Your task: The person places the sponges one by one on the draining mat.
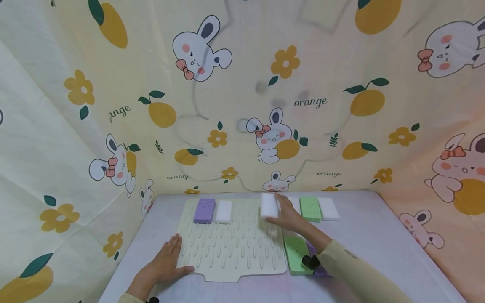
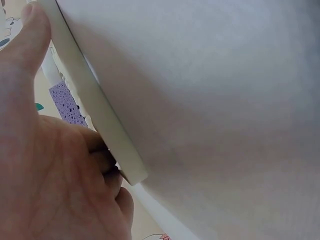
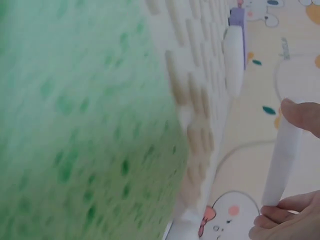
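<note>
My right hand pinches a white sponge by its sides, above the far right part of a cream ridged mat. In the right wrist view, that sponge stands edge-on between thumb and fingers, apart from the mat. My left hand rests at the mat's near left corner, its fingers extended along the left side and its thumb at the front edge. A purple sponge and another white sponge lie side by side on the mat's far left.
Right of the mat, a green sponge lies between white ones, one partly hidden by my right hand. Nearer, another green sponge overlaps the mat's right side, with purple beside it under my sleeve. Patterned cloth walls the table.
</note>
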`<state>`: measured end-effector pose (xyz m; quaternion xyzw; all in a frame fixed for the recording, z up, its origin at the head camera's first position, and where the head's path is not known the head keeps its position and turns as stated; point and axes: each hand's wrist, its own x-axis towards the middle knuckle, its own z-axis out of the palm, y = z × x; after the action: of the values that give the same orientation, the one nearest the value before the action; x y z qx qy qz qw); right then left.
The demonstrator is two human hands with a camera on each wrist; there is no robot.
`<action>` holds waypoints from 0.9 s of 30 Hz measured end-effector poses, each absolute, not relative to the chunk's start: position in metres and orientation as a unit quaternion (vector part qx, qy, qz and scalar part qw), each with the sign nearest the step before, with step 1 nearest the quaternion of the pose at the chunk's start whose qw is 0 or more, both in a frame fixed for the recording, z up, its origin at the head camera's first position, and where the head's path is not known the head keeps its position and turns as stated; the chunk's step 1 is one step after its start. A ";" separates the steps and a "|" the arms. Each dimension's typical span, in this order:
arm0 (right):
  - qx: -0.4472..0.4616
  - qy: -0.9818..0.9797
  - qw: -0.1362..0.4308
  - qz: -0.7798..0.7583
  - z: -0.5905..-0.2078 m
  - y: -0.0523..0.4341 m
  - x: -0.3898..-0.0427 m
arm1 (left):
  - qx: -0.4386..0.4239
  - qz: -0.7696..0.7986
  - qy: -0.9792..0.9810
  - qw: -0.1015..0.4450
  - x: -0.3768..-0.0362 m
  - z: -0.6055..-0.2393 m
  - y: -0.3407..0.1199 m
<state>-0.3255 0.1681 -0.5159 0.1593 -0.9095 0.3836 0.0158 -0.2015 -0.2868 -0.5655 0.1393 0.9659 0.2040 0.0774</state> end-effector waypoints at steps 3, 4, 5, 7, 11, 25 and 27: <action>0.164 -0.907 0.014 0.387 -0.516 0.160 -0.327 | 0.132 0.203 0.967 0.078 -0.204 -0.569 -0.288; 0.162 -0.908 0.009 0.385 -0.517 0.158 -0.328 | 0.129 0.200 0.968 0.076 -0.204 -0.570 -0.288; 0.162 -0.909 0.006 0.384 -0.517 0.156 -0.328 | 0.128 0.200 0.968 0.076 -0.204 -0.571 -0.288; 0.163 -0.910 -0.001 0.380 -0.518 0.152 -0.329 | 0.131 0.201 0.968 0.075 -0.204 -0.572 -0.289; 0.164 -0.911 -0.016 0.379 -0.518 0.145 -0.331 | 0.136 0.203 0.967 0.077 -0.203 -0.571 -0.289; 0.151 -0.914 -0.045 0.374 -0.526 0.118 -0.346 | 0.135 0.194 0.968 0.086 -0.203 -0.565 -0.286; 0.156 -0.916 -0.050 0.367 -0.528 0.114 -0.349 | 0.134 0.187 0.969 0.087 -0.203 -0.564 -0.286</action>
<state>-0.3485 0.1143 -0.5277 0.1561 -0.9156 0.3670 -0.0503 -0.2032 -0.2858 -0.5635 0.1341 0.9692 0.1872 0.0875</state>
